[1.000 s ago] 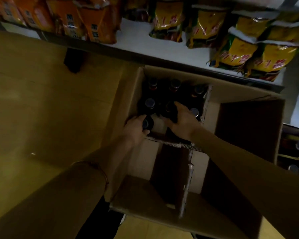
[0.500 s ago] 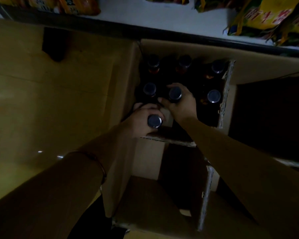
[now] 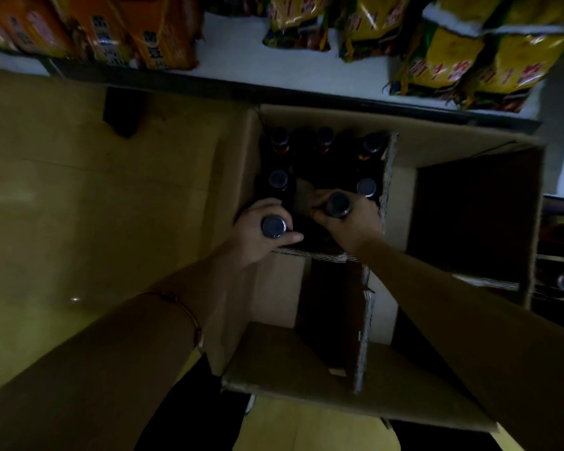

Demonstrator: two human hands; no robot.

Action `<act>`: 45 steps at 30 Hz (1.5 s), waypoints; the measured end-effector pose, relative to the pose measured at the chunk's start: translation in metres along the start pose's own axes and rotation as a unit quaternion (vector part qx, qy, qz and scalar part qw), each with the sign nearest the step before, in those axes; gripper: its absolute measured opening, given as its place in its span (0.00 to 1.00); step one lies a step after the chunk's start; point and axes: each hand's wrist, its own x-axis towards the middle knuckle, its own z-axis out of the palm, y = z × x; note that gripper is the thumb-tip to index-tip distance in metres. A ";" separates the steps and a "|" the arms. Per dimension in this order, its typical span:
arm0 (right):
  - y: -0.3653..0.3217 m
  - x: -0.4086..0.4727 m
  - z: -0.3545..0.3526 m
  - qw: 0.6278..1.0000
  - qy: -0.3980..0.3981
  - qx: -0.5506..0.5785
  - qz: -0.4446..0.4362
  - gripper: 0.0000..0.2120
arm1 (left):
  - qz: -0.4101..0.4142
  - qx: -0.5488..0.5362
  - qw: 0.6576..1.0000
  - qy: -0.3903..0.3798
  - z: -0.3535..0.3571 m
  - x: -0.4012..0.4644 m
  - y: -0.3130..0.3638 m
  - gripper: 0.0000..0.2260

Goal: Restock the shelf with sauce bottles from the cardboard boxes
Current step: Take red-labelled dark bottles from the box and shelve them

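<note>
Gripping one sauce bottle (image 3: 274,226) by the neck in my left hand (image 3: 258,234) and a second bottle (image 3: 338,205) in my right hand (image 3: 349,219), both still within the cardboard box (image 3: 453,148). Step: extraction. Five bottles remain behind. Next, I judge, a straight lift clear of the divider (image 3: 386,177).

Box top: cardboard box (image 3: 443,148) open, flaps spread; clear entry from above
Near half: unfilled behind the divider (image 3: 362,340)
Far corner: five bottles (image 3: 278,180) crowd it; shelf edge (image 3: 306,92) just beyond
</note>
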 end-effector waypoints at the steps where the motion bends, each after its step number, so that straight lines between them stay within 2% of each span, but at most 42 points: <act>1: -0.007 -0.009 -0.010 1.000 -0.001 -0.001 -0.003 0.09 | 0.005 -0.001 1.000 0.005 -0.005 -0.007 0.010 0.09; 7: -0.075 -0.059 -0.084 0.999 0.033 0.035 -0.011 0.06 | 0.011 -0.086 0.995 0.053 -0.032 -0.055 0.099 0.09; 11: -0.133 -0.094 -0.144 0.995 0.060 0.045 -0.063 0.04 | 0.009 -0.121 0.989 0.085 -0.053 -0.091 0.169 0.09; 14: -0.175 -0.120 -0.188 0.989 0.080 0.048 -0.115 0.05 | 0.014 -0.105 0.990 0.087 -0.067 -0.120 0.222 0.05; 17: -0.208 -0.144 -0.227 0.983 0.104 0.085 -0.128 0.05 | 0.059 -0.089 0.990 0.089 -0.073 -0.149 0.275 0.09; 20: -0.237 -0.168 -0.269 0.974 0.131 0.110 -0.149 0.07 | 0.142 -0.097 0.977 0.123 -0.077 -0.178 0.327 0.17; 24: -0.273 -0.205 -0.328 0.967 0.119 0.124 -0.188 0.09 | 0.191 -0.081 0.969 0.135 -0.078 -0.218 0.394 0.12; 27: -0.296 -0.234 -0.367 0.965 0.096 0.108 -0.219 0.09 | 0.212 -0.064 0.964 0.145 -0.074 -0.246 0.441 0.12; 29: -0.309 -0.254 -0.392 0.963 0.096 0.109 -0.229 0.14 | 0.220 -0.057 0.962 0.152 -0.072 -0.263 0.473 0.12; 31: -0.323 -0.273 -0.414 0.960 0.098 0.108 -0.240 0.17 | 0.234 -0.060 0.959 0.151 -0.071 -0.281 0.504 0.10; 37: -0.356 -0.324 -0.461 0.954 0.114 0.095 -0.259 0.17 | 0.310 -0.058 0.941 0.121 -0.083 -0.319 0.574 0.08; 41: -0.378 -0.360 -0.478 0.948 0.176 0.095 -0.248 0.10 | 0.356 -0.059 0.929 0.080 -0.094 -0.339 0.606 0.09; 45: -0.405 -0.394 -0.489 0.941 0.220 0.081 -0.243 0.08 | 0.378 -0.093 0.920 0.049 -0.111 -0.357 0.628 0.08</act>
